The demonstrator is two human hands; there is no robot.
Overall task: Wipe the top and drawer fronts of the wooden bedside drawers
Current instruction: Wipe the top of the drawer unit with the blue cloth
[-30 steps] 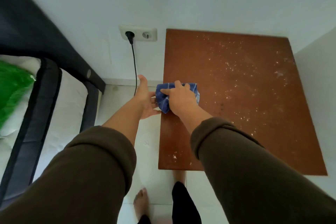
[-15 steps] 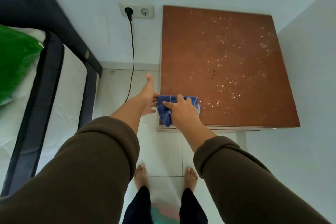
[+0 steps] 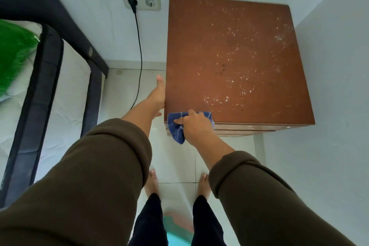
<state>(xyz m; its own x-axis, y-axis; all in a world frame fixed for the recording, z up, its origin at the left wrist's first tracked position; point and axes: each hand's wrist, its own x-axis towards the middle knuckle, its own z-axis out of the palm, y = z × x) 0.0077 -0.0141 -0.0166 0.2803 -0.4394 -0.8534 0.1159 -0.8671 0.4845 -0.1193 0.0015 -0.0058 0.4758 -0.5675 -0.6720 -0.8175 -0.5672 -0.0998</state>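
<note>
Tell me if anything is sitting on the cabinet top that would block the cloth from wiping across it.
Nothing visible does. The right hand presses the blue cloth at the front left corner, and the wooden top ahead holds only pale specks.

The bedside drawers stand right of the wall socket and bed.

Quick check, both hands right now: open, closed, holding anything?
Left hand: open, empty, flat against the left side of the bedside drawers.
Right hand: closed on the blue cloth at the front-left corner of the top.
</note>
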